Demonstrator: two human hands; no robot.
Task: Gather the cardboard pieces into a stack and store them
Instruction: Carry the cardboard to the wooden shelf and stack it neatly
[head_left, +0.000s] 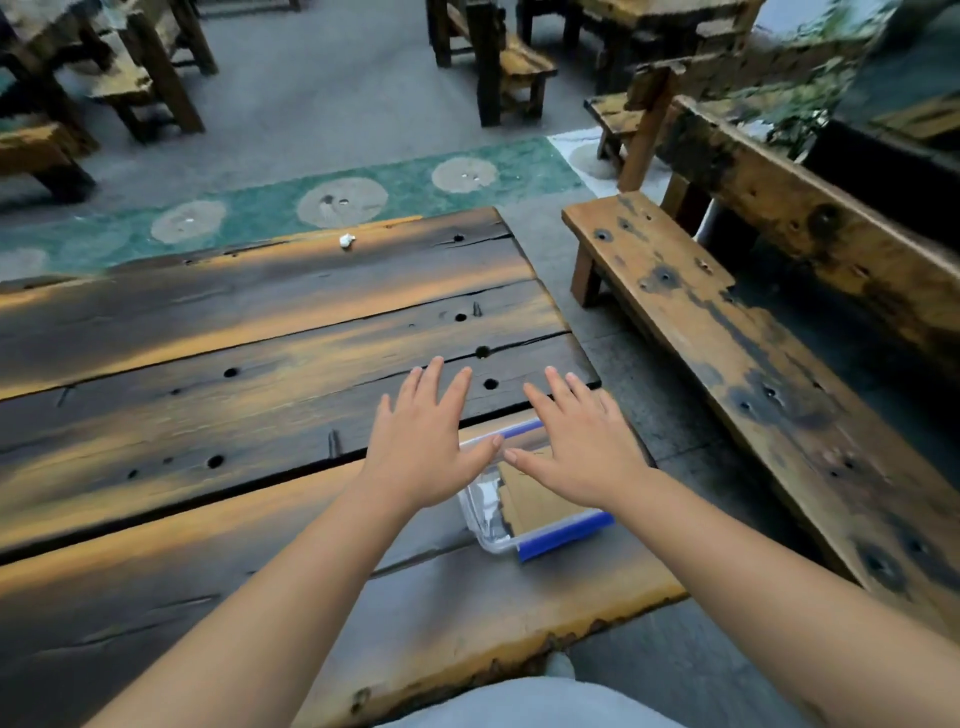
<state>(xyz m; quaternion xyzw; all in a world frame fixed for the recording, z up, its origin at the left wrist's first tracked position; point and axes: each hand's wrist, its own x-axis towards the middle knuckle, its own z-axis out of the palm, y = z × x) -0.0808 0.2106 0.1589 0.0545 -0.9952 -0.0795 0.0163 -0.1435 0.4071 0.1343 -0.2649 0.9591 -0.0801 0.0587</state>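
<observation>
Left hand (421, 452) and right hand (582, 452), fingers spread flat and holding nothing, above a clear, blue-edged plastic box (511, 540) containing flat brown cardboard pieces (530, 501) on the weathered plank table (208, 374).

A clear plastic box (488, 525) with blue clips along two of its sides sits on a dark, weathered wooden table (218, 364), close to the table's right-hand edge and toward the near side. The box lies flat and turned at a slant to the table's planks. Inside it are brown cardboard pieces (530, 501), lying flat and filling the right part of the box; an uneven, notched edge shows on their left side, beside a bare strip of the box's bottom. They look like a stack, though how many pieces there are cannot be told. Much of the box's far half is hidden from view.
</observation>
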